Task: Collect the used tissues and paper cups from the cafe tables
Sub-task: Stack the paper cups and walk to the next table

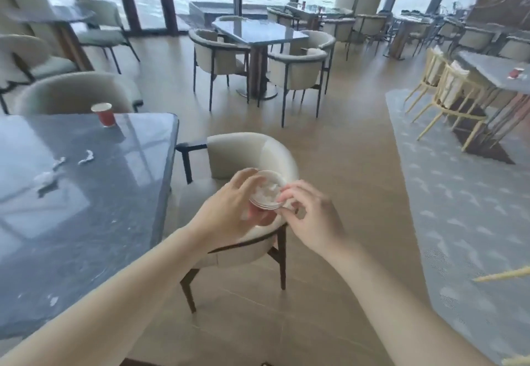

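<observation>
Item, in your left hand (229, 213): held paper cups (265, 203), red-walled, with more than one rim showing, so likely nested; your grip is wrapped round the wall and carries them upright over the cream chair (249, 150), which keeps the contents in. Item, inside them: crumpled tissue (266, 190), white, stuffed in, probably so that one hand carries both kinds of litter. Your right hand (312, 219): fingers curled at the rim's right side; blur hides whether that grip pinches rim, tissue or nothing, so you cannot tell. Outstanding on the near surface (100, 208): one red paper cup (103, 114), upright near the far edge; tissue scraps (86, 157) lying loose mid-surface, well apart from that cup. Outstanding on the far right surface (487, 70): another red cup (516, 73), standing. Judgement: collection partly done; the near surface lies by your left arm, so its cup could nest into the held ones with the scraps on top; the risk is an overfull cup shedding tissue
</observation>
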`<act>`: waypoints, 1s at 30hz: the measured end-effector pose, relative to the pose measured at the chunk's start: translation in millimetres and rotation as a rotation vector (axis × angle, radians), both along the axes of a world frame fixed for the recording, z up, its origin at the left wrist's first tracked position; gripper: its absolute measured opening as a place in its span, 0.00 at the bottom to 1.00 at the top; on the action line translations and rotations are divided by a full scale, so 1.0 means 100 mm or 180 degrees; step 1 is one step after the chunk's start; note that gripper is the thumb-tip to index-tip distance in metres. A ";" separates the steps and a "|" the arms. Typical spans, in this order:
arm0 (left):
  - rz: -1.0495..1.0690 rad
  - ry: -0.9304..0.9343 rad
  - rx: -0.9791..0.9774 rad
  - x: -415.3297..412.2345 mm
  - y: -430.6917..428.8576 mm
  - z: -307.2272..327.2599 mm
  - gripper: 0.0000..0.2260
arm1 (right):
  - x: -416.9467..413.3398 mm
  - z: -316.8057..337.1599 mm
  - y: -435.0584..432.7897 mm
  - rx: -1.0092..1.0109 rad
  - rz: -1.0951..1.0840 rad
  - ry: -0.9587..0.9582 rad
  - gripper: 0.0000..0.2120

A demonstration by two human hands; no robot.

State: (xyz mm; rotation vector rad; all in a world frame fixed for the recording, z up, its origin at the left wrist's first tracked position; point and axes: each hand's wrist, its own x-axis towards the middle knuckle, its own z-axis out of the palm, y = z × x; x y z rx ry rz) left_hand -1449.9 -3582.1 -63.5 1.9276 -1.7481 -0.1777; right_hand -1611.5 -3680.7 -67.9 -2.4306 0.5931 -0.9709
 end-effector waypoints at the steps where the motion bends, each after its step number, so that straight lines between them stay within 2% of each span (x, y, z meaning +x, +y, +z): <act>1: 0.0178 0.0012 0.0051 0.13 -0.04 -0.02 0.34 | 0.18 -0.03 -0.12 -0.0018 0.0174 0.0031 0.07; 5: 0.0853 -0.0030 0.0109 0.59 -0.05 -0.05 0.28 | 0.91 -0.12 -0.45 -0.0046 0.0818 0.0134 0.07; 10: 0.1681 0.0140 0.0102 1.09 0.25 -0.12 0.24 | 1.80 -0.20 -0.45 0.0017 0.1686 0.0192 0.08; 15: 0.2170 0.0087 0.0062 1.54 0.64 -0.23 0.25 | 2.56 -0.34 -0.24 0.0079 0.2245 0.0288 0.08; 24: 0.2591 0.0236 0.0390 2.44 1.35 -0.53 0.29 | 3.66 -0.76 0.31 0.0259 0.2450 0.0571 0.07; 30: 0.2775 0.0645 0.0836 2.93 1.59 -0.94 0.30 | 4.12 -1.15 0.42 0.0414 0.2243 0.0852 0.07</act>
